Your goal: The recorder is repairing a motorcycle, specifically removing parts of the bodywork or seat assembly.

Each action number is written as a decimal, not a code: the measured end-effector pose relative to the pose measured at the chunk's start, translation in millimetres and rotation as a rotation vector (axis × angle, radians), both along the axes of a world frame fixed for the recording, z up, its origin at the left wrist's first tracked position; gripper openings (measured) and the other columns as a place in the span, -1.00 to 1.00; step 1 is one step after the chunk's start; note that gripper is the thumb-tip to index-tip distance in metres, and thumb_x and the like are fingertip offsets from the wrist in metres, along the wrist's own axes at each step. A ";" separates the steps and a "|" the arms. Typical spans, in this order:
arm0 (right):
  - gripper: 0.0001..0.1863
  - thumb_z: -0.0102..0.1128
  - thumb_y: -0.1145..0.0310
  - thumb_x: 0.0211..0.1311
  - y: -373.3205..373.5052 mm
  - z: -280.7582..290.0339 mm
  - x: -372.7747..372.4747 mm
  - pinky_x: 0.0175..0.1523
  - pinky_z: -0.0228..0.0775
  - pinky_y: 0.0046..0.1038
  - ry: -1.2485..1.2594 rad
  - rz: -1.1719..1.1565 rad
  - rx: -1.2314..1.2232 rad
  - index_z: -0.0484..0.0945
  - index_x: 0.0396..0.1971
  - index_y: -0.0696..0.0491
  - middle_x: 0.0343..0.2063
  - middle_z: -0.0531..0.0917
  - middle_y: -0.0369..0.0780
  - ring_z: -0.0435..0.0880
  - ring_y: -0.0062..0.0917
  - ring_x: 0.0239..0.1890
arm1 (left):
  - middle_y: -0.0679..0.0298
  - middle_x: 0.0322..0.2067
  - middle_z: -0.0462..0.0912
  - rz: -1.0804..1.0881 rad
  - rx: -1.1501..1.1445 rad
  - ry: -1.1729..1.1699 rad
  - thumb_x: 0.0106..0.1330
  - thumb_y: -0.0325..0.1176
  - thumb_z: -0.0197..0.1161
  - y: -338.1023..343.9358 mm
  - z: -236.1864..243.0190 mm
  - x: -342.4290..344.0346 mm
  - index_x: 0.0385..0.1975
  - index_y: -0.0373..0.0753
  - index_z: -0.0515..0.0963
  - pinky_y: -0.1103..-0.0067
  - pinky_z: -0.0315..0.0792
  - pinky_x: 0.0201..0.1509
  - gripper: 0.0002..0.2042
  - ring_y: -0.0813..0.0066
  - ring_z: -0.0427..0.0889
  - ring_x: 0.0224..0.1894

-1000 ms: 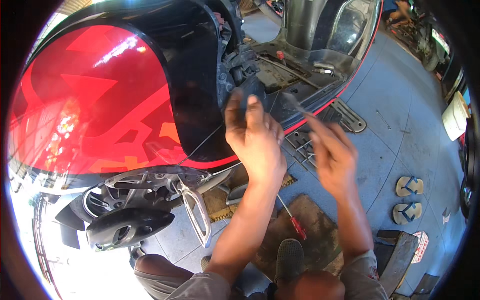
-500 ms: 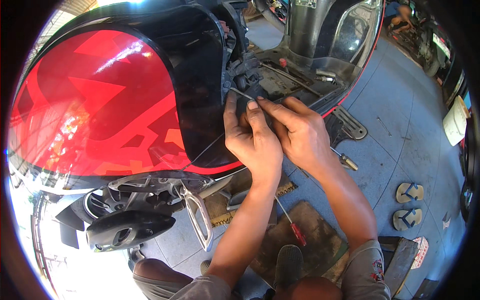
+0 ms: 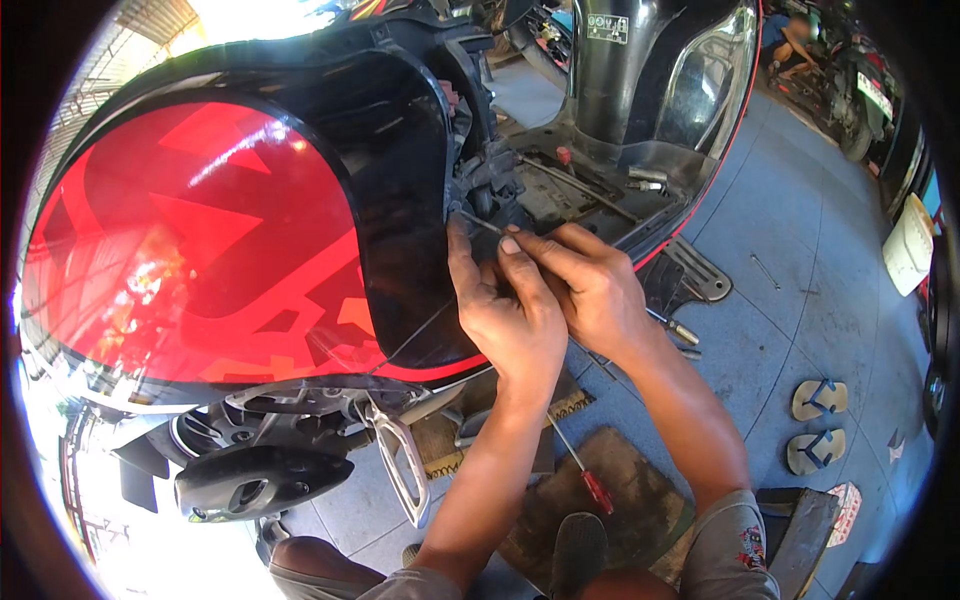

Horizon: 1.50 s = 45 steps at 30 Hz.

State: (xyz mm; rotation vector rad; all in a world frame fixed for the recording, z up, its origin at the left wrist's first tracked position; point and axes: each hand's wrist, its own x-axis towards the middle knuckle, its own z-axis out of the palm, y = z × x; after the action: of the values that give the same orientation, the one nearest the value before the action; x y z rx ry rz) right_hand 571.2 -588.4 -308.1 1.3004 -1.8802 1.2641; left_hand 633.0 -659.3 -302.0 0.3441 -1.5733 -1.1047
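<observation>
A red-and-black scooter body panel (image 3: pixel 404 230) fills the left and middle of the head view. A thin metal rod (image 3: pixel 480 221) reaches to the black panel's front edge; its kind is not clear. My right hand (image 3: pixel 600 290) pinches the rod's near end between thumb and fingers. My left hand (image 3: pixel 515 320) is closed about it too, its thumb at the near end and its index finger up by the tip at the panel edge. The fastening at the tip is too small to make out. Behind the hands is the scooter's exposed floorboard (image 3: pixel 560 205).
A red-handled screwdriver (image 3: pixel 597 490) lies on a brown mat (image 3: pixel 640 490) below my arms. Another screwdriver (image 3: pixel 682 330) lies by the footrest bracket (image 3: pixel 700 270). Sandals (image 3: pixel 818 400), a thin wrench (image 3: pixel 765 270) and a white bucket (image 3: pixel 908 245) are at right. A person (image 3: pixel 790 45) crouches far off.
The whole view has shifted, so the scooter and hands sit slightly lower in it. Both hands keep the same grip on the rod at the panel edge.
</observation>
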 end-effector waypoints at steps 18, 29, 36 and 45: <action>-0.69 0.20 0.46 0.05 -7.3 2.1 -17.3 -0.44 0.46 -0.37 -0.083 0.115 -0.045 0.61 -0.14 0.11 -0.47 0.56 -0.17 0.62 -0.30 -0.50 | 0.23 -0.71 0.49 0.047 -0.038 0.001 0.37 -0.38 0.13 -1.8 0.5 -8.1 0.21 -0.62 0.18 0.65 0.31 -0.55 -0.47 0.64 0.44 -0.64; -0.73 0.07 0.44 0.28 -29.4 30.9 -17.0 -0.40 0.37 -0.69 -1.175 0.799 -0.231 0.57 -0.07 0.19 -0.50 0.59 -0.34 0.52 -0.73 -0.51 | 0.18 -0.46 0.65 -0.078 0.064 -0.013 0.44 -0.35 0.05 2.4 4.8 0.1 0.21 -0.55 0.20 0.74 0.39 -0.29 -0.53 0.65 0.54 -0.37; -0.77 0.12 0.47 0.26 -43.3 18.4 -16.7 -0.37 0.37 -0.67 -0.898 0.684 -0.311 0.62 -0.15 0.24 -0.49 0.60 -0.35 0.50 -0.75 -0.46 | 0.10 -0.37 0.67 -0.037 -0.003 0.052 0.43 -0.36 0.07 -5.0 -1.9 -2.9 0.18 -0.57 0.24 0.72 0.42 -0.19 -0.55 0.59 0.58 -0.30; -0.80 0.19 0.46 0.23 -46.0 23.5 -15.8 -0.37 0.36 -0.67 -0.987 0.687 -0.313 0.63 -0.21 0.25 -0.44 0.64 -0.31 0.50 -0.76 -0.43 | 0.01 -0.28 0.66 -0.072 0.035 0.105 0.43 -0.37 0.05 -8.2 -7.7 -7.7 0.16 -0.57 0.25 0.68 0.44 -0.11 -0.57 0.53 0.61 -0.21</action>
State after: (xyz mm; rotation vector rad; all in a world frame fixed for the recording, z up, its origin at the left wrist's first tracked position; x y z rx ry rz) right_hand 555.3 -634.4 -284.6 1.2892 -1.6586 2.8250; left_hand 625.4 -667.5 -309.7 0.2509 -1.4848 -1.1881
